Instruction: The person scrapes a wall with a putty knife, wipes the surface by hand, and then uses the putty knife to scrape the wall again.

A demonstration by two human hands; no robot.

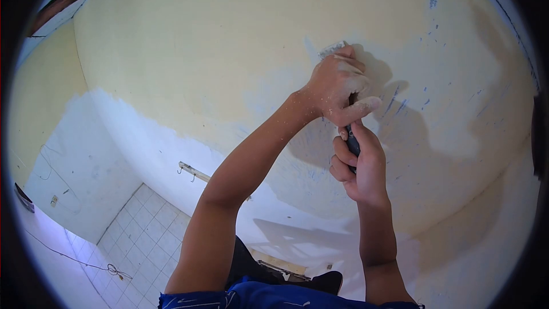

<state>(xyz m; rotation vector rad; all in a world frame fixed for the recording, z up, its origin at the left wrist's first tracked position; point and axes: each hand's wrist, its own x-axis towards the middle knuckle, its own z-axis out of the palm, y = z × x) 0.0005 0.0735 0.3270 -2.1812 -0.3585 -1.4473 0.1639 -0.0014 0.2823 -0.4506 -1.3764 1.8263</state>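
Both my hands are up against a painted wall [189, 57], on one hand tool that looks like a scraper. Its dark handle [353, 147] is wrapped in the fingers of my right hand [366, 163]. Higher up, my left hand [340, 88], dusted white, is closed around the tool's upper part. A whitish, crusted edge [331, 50], apparently the blade, shows past the left fingertips at the wall. Most of the tool between the hands is hidden. Around them the wall has pale patches and blue scrape marks [394, 100].
A hook rail [194, 171] is fixed low on the wall, left of my left arm. Below lies a tiled floor [148, 217], with a coiled cable [117, 272] at lower left. A socket [54, 200] sits on the side wall. Dark objects [286, 274] stand beneath me.
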